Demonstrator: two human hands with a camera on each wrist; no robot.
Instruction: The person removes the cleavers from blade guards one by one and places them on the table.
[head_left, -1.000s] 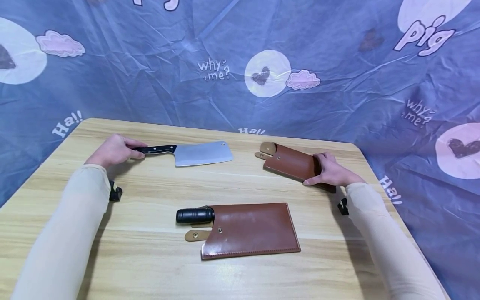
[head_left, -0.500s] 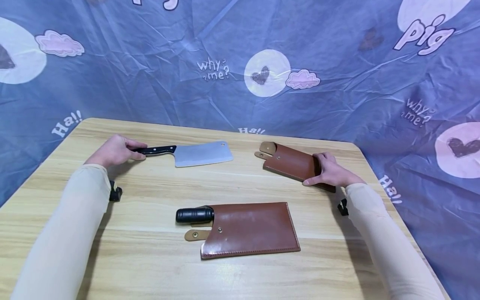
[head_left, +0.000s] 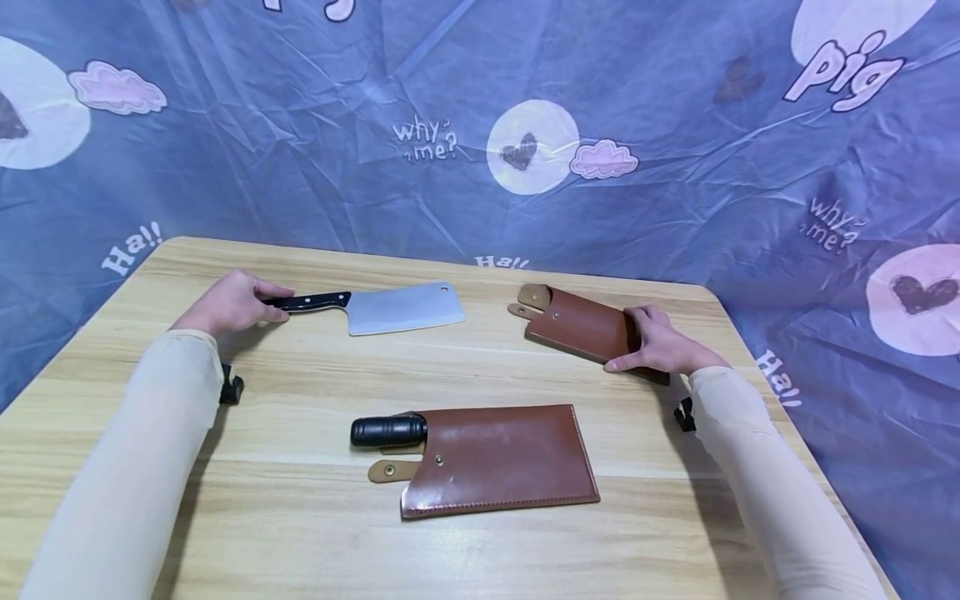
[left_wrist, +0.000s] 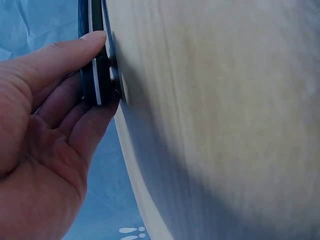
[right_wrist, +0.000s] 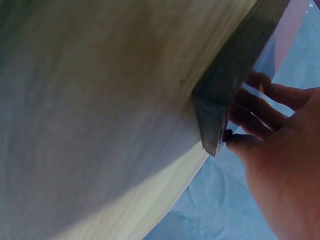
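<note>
At the back left of the table, my left hand (head_left: 225, 304) pinches the butt of a cleaver's black riveted handle (head_left: 311, 301). The cleaver's broad blade (head_left: 405, 310) points right and lies low over the wood. In the left wrist view, thumb and fingers hold the handle (left_wrist: 95, 75) from both sides at its end. On the right, my right hand (head_left: 663, 342) grips a brown leather knife sheath (head_left: 577, 323) near its closed end, thumb at the near edge and fingers over the far side. The sheath's open mouth and tan straps face the cleaver. The right wrist view catches its dark edge (right_wrist: 220, 85).
A larger brown sheath (head_left: 510, 458) lies front centre, holding a knife whose black handle (head_left: 387, 431) sticks out to the left. Its tan snap strap (head_left: 392, 471) lies loose. Behind the wooden table (head_left: 315, 533) hangs a blue printed cloth (head_left: 337, 167).
</note>
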